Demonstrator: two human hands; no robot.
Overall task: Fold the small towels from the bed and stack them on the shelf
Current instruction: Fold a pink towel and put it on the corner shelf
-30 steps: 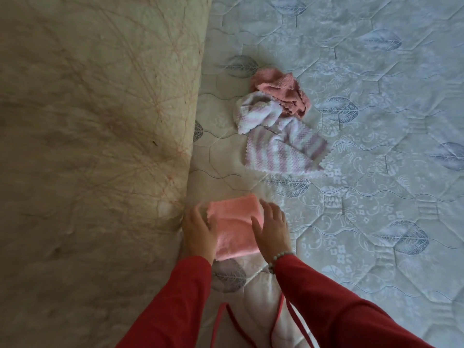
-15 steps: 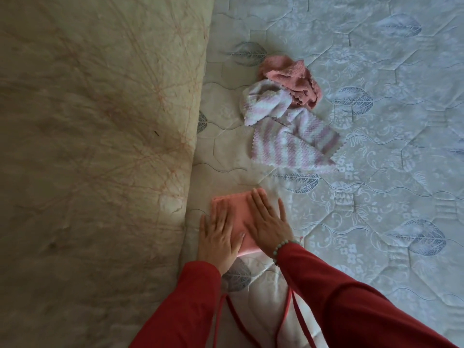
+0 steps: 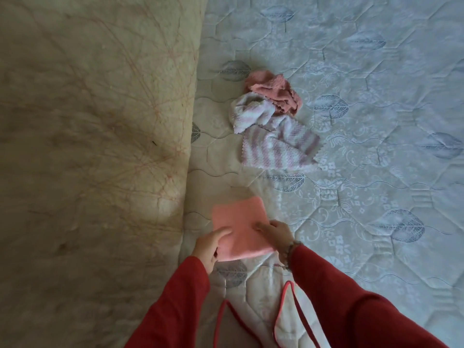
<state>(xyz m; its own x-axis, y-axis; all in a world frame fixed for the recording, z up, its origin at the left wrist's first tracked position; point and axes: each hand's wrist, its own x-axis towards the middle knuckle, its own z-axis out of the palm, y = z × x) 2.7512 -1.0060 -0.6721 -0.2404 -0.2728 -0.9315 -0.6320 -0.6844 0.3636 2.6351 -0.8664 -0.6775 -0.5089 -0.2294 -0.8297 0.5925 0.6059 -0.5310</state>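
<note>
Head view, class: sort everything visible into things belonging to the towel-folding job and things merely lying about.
Job: folded pink towel, held by left hand and right hand; striped towel; crumpled pink towel.
Lying about: mattress; beige quilt; red-trimmed white cloth.

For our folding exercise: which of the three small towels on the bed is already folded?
The plain light-pink towel held by both hands; the striped and darker pink towels lie crumpled.
</note>
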